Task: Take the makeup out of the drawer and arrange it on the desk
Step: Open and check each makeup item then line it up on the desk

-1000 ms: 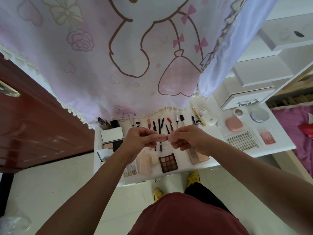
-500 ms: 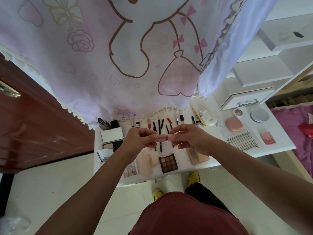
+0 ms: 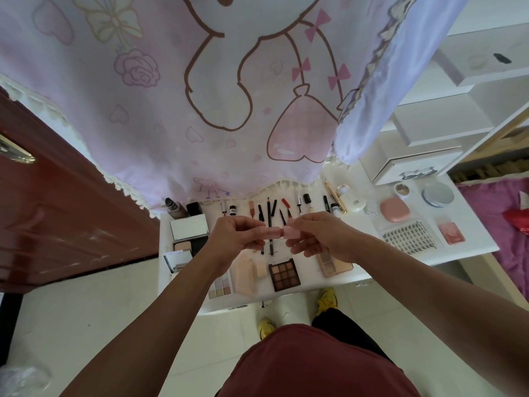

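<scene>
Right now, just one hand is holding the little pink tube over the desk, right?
Not quite. The head view shows both hands holding it: the left hand and the right hand each pinch one end of the little pink tube. It is over the desk, as you said.

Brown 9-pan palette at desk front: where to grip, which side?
Probably pinch the brown palette by its near and far edges from above: it lies flat and thin on the desk, and a beige sponge crowds its left side.
</scene>
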Available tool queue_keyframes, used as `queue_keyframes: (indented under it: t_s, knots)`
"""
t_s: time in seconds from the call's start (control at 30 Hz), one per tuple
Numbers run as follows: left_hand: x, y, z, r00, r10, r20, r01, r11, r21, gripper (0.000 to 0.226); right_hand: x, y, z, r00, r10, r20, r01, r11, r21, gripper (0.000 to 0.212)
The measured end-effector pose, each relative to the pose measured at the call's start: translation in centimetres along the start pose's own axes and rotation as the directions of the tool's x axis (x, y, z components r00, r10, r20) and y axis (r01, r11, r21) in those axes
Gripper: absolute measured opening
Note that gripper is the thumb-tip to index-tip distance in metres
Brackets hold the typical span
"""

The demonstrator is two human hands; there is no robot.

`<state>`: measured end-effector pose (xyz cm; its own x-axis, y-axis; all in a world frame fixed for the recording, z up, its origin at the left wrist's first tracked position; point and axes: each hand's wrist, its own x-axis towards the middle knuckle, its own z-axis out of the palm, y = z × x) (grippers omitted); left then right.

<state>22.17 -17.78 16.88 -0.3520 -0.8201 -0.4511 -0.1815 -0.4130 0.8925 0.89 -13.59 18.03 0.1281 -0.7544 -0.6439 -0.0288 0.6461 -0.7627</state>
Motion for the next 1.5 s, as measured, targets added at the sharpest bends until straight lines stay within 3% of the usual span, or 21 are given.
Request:
queue_keyframes:
  t_s: [0.27,0.67,1.0,1.3,1.5]
  knots:
    - [-0.4,0.4,0.3,0.999,-0.019,0.050,0.018,0.999,0.028,0.020,0.1,0.3,-0.4,0.997,-0.071,-0.021,0.071,0.997,-0.017,0.026]
    - [-0.2,-0.7,0.2,0.997,-0.057,0.060,0.060,0.997,-0.052,0.029,-0.7,-0.5,-1.0,0.978,-0.207,-0.028,0.200,0.967,-0.158,0.024]
    - [0.2,-0.9,1.0,0.999,0.002,0.036,0.000,0.998,-0.064,0.027,-0.2,-0.3,-1.5,0.981,-0.186,-0.060,0.178,0.977,-0.117,0.014]
    - [0.6,-2.3,2.2,0.992,-0.097,0.086,0.105,0.990,-0.094,0.025,0.1,0.7,-2.9,0.982,-0.181,-0.058,0.173,0.977,-0.126,0.019]
    - [0.9,-2.8,4.4,0.997,-0.073,0.027,0.074,0.995,-0.070,0.026,1.0,1.2,-4.8,0.984,-0.154,-0.088,0.136,0.973,-0.187,0.005]
